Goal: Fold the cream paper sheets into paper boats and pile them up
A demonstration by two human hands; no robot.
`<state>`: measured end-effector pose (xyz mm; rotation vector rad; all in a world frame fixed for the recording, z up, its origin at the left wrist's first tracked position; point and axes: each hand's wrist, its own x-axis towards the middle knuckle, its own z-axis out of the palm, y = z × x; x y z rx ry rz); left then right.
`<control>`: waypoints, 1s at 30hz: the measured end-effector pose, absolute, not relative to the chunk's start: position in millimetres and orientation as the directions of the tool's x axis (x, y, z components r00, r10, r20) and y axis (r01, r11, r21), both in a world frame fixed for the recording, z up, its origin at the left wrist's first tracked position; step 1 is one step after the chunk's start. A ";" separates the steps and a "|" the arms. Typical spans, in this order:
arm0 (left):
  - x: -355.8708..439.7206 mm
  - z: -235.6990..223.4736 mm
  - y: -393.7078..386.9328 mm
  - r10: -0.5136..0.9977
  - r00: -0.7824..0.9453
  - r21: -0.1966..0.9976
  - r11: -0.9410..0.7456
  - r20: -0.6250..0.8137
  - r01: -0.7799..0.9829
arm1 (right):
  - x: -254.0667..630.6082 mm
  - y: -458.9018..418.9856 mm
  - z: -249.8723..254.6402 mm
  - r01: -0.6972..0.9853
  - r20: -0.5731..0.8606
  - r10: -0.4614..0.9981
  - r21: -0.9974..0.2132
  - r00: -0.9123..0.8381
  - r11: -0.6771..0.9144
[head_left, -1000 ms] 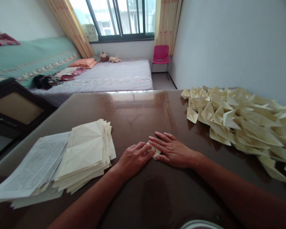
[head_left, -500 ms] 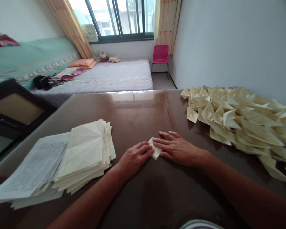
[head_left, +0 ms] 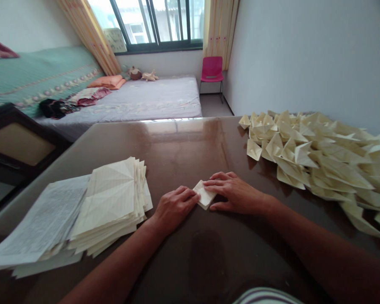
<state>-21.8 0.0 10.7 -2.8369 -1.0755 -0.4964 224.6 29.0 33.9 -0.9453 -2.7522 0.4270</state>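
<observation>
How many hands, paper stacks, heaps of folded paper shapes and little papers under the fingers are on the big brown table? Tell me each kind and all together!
Left hand and right hand: 2
White printed stack and cream creased stack: 2
Heap of folded paper shapes: 1
Little folded paper under the fingers: 1
Total: 6
</observation>
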 end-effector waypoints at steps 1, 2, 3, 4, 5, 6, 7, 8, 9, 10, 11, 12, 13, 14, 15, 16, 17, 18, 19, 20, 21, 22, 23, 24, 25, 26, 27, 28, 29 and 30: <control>-22.1 10.3 -0.6 0.638 0.695 0.054 -0.748 0.332 0.661 | 223.4 29.2 34.5 0.564 0.108 0.628 -0.345 -0.770 0.750; -21.9 10.1 -1.5 0.641 0.689 0.058 -0.745 0.339 0.665 | 222.0 29.1 34.5 0.564 0.124 0.634 -0.351 -0.764 0.748; -21.3 10.2 -2.6 0.643 0.684 0.060 -0.742 0.343 0.668 | 220.6 28.9 34.0 0.563 0.139 0.636 -0.352 -0.759 0.748; -20.3 10.5 -3.8 0.645 0.682 0.062 -0.741 0.343 0.669 | 219.4 28.7 33.0 0.558 0.150 0.634 -0.353 -0.759 0.751; -19.0 11.0 -5.0 0.647 0.682 0.066 -0.740 0.342 0.669 | 218.6 28.8 31.4 0.548 0.156 0.626 -0.356 -0.764 0.757; -17.7 11.4 -6.1 0.650 0.681 0.072 -0.739 0.338 0.669 | 218.3 29.3 29.4 0.534 0.161 0.616 -0.362 -0.771 0.764; -16.5 11.8 -6.9 0.656 0.677 0.086 -0.737 0.334 0.671 | 218.7 30.2 27.1 0.520 0.164 0.606 -0.372 -0.779 0.769; -15.7 12.1 -7.4 0.666 0.669 0.109 -0.730 0.329 0.674 | 219.6 31.7 24.8 0.505 0.170 0.598 -0.387 -0.783 0.772; -15.2 12.3 -7.6 0.683 0.655 0.143 -0.720 0.325 0.680 | 220.9 33.6 22.6 0.489 0.178 0.593 -0.411 -0.785 0.770; -15.1 12.3 -7.3 0.704 0.635 0.186 -0.703 0.318 0.686 | 222.5 35.8 20.6 0.470 0.188 0.592 -0.442 -0.784 0.764; -15.5 12.2 -6.7 0.728 0.613 0.236 -0.683 0.308 0.692 | 224.1 38.1 18.9 0.450 0.198 0.591 -0.477 -0.782 0.755; -16.1 11.9 -5.8 0.750 0.593 0.289 -0.660 0.292 0.693 | 225.5 40.2 17.5 0.431 0.204 0.593 -0.513 -0.779 0.742; -16.8 11.5 -4.8 0.771 0.574 0.339 -0.637 0.275 0.692 | 226.3 42.0 16.4 0.418 0.204 0.599 -0.545 -0.775 0.727; -17.5 11.0 -3.7 0.790 0.557 0.385 -0.612 0.257 0.690 | 226.6 43.4 15.3 0.415 0.201 0.609 -0.568 -0.767 0.710; -18.0 10.6 -2.6 0.808 0.538 0.426 -0.586 0.240 0.690 | 226.1 44.3 14.1 0.423 0.195 0.625 -0.583 -0.756 0.693; -18.1 10.1 -1.7 0.827 0.515 0.462 -0.556 0.226 0.691 | 224.9 44.7 12.8 0.438 0.186 0.643 -0.592 -0.742 0.677; -17.9 9.8 -1.0 0.848 0.486 0.491 -0.523 0.213 0.697 | 223.1 44.6 11.4 0.460 0.178 0.666 -0.595 -0.724 0.659; -17.2 9.7 -0.6 0.868 0.454 0.513 -0.488 0.201 0.706 | 220.8 43.9 9.9 0.489 0.171 0.695 -0.595 -0.698 0.638; -16.2 9.6 -0.3 0.886 0.422 0.530 -0.456 0.193 0.716 | 218.1 42.9 8.6 0.522 0.164 0.725 -0.590 -0.669 0.616; -15.0 9.6 -0.2 0.900 0.396 0.540 -0.429 0.185 0.724 | 215.2 41.4 7.4 0.559 0.157 0.755 -0.581 -0.637 0.592; -13.6 9.5 -0.3 0.908 0.377 0.544 -0.412 0.181 0.731 | 212.3 39.7 6.7 0.597 0.149 0.783 -0.566 -0.604 0.568; -12.2 9.4 -0.4 0.914 0.364 0.541 -0.402 0.181 0.739 | 209.5 37.8 6.5 0.635 0.144 0.807 -0.546 -0.572 0.547; -10.8 9.1 -0.4 0.917 0.355 0.532 -0.396 0.184 0.748 | 207.0 36.0 6.6 0.668 0.139 0.825 -0.521 -0.547 0.531; -9.5 8.7 -0.5 0.918 0.347 0.517 -0.394 0.190 0.760 | 204.8 34.2 7.1 0.696 0.135 0.837 -0.493 -0.530 0.521; -8.3 8.1 -0.6 0.919 0.343 0.496 -0.394 0.196 0.774 | 202.9 32.8 7.7 0.720 0.132 0.845 -0.467 -0.518 0.514; -7.1 7.5 -0.6 0.918 0.341 0.471 -0.396 0.201 0.788 | 201.3 31.8 8.3 0.739 0.129 0.852 -0.444 -0.507 0.507; -6.1 6.9 -0.6 0.917 0.342 0.444 -0.399 0.206 0.802 | 200.1 31.1 8.8 0.754 0.126 0.858 -0.426 -0.498 0.500; -5.2 6.4 -0.6 0.914 0.348 0.415 -0.405 0.208 0.815 | 199.3 30.7 9.1 0.764 0.122 0.862 -0.414 -0.492 0.495; -4.4 6.1 -0.6 0.911 0.356 0.386 -0.410 0.208 0.826 | 198.6 30.6 9.1 0.771 0.118 0.865 -0.407 -0.487 0.490; -3.6 6.1 -0.7 0.908 0.365 0.357 -0.417 0.207 0.836 | 198.1 30.6 9.1 0.776 0.115 0.868 -0.403 -0.483 0.485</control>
